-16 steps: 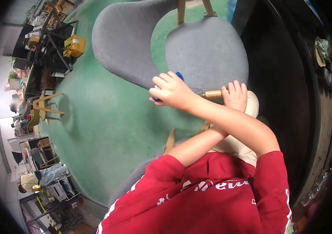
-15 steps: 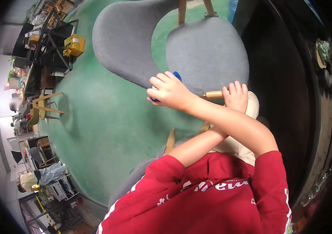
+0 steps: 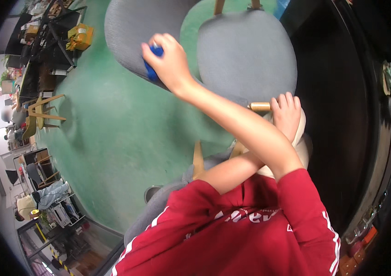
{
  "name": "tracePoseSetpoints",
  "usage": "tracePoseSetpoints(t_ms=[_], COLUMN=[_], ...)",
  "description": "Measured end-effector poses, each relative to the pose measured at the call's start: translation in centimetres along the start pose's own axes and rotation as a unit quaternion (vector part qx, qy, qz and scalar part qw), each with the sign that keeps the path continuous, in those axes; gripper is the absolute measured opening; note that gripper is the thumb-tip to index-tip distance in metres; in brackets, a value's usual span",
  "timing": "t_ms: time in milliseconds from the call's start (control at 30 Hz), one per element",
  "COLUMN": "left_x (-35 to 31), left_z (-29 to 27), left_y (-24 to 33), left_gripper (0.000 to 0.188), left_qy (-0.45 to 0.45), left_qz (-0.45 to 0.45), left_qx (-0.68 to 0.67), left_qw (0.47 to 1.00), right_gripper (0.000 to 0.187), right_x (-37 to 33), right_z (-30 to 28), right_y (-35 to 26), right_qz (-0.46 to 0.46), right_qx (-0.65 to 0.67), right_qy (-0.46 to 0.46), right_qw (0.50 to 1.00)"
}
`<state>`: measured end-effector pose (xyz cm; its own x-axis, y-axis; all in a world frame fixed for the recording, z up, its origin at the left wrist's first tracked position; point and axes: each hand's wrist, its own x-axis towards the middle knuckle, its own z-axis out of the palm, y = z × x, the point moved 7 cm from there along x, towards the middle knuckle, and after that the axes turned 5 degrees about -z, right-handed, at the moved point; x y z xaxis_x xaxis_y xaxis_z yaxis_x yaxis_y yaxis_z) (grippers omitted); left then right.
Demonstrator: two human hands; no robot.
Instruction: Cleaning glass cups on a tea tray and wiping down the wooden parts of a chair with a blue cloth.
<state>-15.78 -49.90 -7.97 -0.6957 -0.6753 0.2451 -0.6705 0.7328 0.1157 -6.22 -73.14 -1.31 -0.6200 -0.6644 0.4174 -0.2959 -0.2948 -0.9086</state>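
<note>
My forearms cross, the right over the left. At the upper left, my right hand (image 3: 170,64) is closed around a small blue object (image 3: 150,71), held at the lower edge of a grey upholstered chair back (image 3: 131,34). The fingers hide most of the blue object, so its kind is unclear. Over at the right, my left hand (image 3: 287,112) has its fingers over one end of a short tan cylinder (image 3: 259,106) with a pale tip. That cylinder lies by the near edge of the grey chair seat (image 3: 247,55), above my knee.
A dark panel (image 3: 333,106) stands close on my right. Wooden chair legs (image 3: 198,158) show below my arms. On the green floor (image 3: 112,124) stand a yellow chair (image 3: 41,112) and, farther off, a yellow-wrapped box (image 3: 80,37). Shelves and tables line the left.
My right hand has moved left and up with the blue object, from the gap near the seat onto the chair back. My left hand stays at the tan cylinder. The view has shifted slightly.
</note>
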Motion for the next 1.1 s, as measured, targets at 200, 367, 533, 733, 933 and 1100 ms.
tracePoseSetpoints(t_ms=[200,367,533,733,933,1100], left_x=[0.4,0.3,0.1,-0.1,0.2,0.1], left_z=[0.2,0.1,0.5,0.0,0.0,-0.1], left_y=[0.6,0.0,0.3,0.1,0.0,-0.2], left_gripper=[0.005,0.007,0.007,0.01,0.013,0.013], left_qy=[0.034,0.034,0.028,0.056,0.073,0.09], left_qz=[0.006,0.016,0.033,0.026,0.03,0.036], left_qx=[-0.009,-0.019,0.018,0.01,0.014,0.01], left_qw=[0.999,0.999,0.999,0.998,0.997,0.995], right_gripper=[0.028,0.031,0.029,0.029,0.032,0.031], right_x=[5.1,2.7,2.1,1.0,0.4,-0.8], right_z=[2.1,1.0,0.4,0.4,-0.5,-1.1], right_y=[4.2,3.7,5.9,7.1,8.2,10.8], right_qz=[0.193,0.089,0.122,0.182,0.166,0.243], right_qx=[0.036,0.024,0.029,0.034,0.026,0.032], right_qy=[-0.021,0.166,0.089,0.069,0.067,0.025], right_qw=[0.98,0.982,0.988,0.98,0.984,0.969])
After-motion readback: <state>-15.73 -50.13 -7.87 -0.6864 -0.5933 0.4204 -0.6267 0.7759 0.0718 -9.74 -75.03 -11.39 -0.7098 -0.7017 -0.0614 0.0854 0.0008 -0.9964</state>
